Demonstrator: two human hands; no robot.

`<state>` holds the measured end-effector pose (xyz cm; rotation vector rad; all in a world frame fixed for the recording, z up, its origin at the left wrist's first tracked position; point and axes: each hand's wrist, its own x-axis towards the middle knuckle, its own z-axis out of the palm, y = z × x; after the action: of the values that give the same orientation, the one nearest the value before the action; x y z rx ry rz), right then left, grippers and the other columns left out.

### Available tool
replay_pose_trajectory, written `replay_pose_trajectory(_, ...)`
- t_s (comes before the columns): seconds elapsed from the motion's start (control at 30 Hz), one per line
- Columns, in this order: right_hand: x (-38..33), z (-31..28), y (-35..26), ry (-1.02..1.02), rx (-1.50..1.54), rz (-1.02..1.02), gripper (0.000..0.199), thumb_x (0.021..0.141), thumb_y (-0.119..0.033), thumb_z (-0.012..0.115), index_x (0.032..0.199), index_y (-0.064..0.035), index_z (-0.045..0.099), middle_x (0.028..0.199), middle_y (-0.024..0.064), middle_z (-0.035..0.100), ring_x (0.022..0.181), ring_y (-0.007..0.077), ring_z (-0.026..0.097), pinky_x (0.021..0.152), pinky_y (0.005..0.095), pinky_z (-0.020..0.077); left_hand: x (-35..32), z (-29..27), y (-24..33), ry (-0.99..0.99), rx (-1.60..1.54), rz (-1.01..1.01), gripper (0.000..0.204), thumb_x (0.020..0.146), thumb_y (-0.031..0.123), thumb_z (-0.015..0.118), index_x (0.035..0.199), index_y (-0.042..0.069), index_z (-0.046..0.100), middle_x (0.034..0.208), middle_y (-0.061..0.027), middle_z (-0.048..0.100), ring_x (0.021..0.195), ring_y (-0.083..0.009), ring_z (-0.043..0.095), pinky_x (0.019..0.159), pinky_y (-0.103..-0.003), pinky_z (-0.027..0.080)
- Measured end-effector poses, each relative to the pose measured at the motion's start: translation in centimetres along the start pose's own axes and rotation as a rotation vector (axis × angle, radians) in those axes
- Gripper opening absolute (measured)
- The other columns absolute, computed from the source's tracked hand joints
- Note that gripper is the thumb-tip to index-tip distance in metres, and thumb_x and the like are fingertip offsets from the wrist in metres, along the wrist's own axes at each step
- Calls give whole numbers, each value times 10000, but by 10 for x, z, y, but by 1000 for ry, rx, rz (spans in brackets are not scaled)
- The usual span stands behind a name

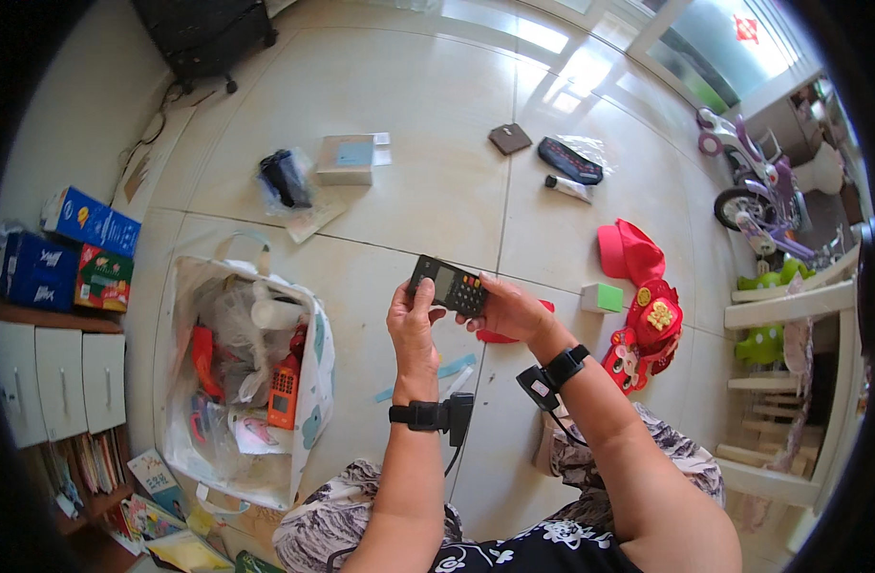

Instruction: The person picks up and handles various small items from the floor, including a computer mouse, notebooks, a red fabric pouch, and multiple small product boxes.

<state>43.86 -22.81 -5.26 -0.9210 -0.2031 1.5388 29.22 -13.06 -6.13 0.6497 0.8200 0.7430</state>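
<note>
My left hand [416, 310] and my right hand [510, 307] hold a small black keypad device [450, 286] between them, above the tiled floor. It has a grey screen toward its left end and rows of keys, some orange or yellow, toward its right end. My left thumb lies on its front near the screen. The right fingers grip the opposite end. A flat red item [500, 335] lies on the floor, partly hidden behind my right hand. Left of my arms stands a large open white bag [315, 382] with plastic wrapping, a white roll-shaped thing and an orange keypad device [283, 393].
Ahead lie a cardboard box [346, 160], a wrapped dark item [285, 180], a brown wallet [510, 138], a dark case [569, 159] and a tube [568, 188]. To the right are a red cap [630, 250], a green-white box [603, 298], red decorations [653, 320] and a white wooden frame [791, 310].
</note>
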Motion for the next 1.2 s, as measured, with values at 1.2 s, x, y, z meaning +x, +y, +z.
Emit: replay_pose_trajectory(1.2,3,-12,-94,64,-1083,-119,310,895,-88,572,1187,12,594,1019,129,681,917,173,647,785,296,536,-11,21,-15,-312,-69,-333,270,953,306,570,1108,88,604,980,-36,649,885,-128,620,766,-280,508)
